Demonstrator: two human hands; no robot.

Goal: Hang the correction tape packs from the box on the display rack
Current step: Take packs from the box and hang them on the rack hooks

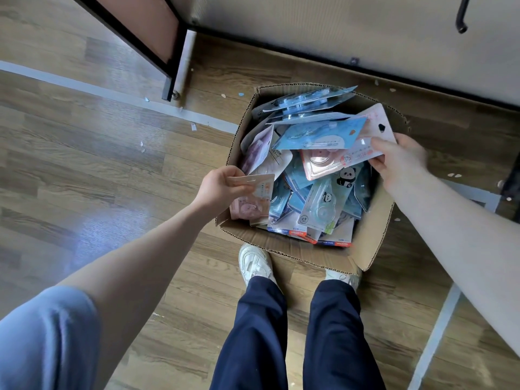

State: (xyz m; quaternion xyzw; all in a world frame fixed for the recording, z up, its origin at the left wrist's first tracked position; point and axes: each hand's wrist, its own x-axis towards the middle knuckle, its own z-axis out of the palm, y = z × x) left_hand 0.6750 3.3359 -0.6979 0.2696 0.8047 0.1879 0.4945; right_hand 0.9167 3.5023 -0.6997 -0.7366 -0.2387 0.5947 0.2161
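An open cardboard box (298, 250) sits on the wooden floor (92, 153) at the centre of the frame, its flaps folded outward, heaped with correction tape packs (309, 198) in blue, pink and white card lying at all angles. The left hand (222, 188), reaching in from the lower left of the frame, pinches a pink pack (260, 190) by its top edge between thumb and curled fingers, at the box's left side, the pack hanging down over the pile. The right hand (399, 161), coming in from the right of the frame, grips a fanned bunch of packs (349, 142) at the box's upper right: a blue card on top and pink cards beneath, thumb over the upper face and fingers curled under. In that bunch 1 pink card shows a dark hanging hole near its end. A pack printed with pandas (334, 192) lies in the box just below the bunch. Below the box, 2 white shoes (254, 263) and dark blue trouser legs (295, 333) stand touching its near flap. In the upper left of the frame stands a dark metal frame leg (170, 80), and in the upper right corner a black hook (461, 18) juts from a pale panel (337, 29). Small paper scraps dot the floor.
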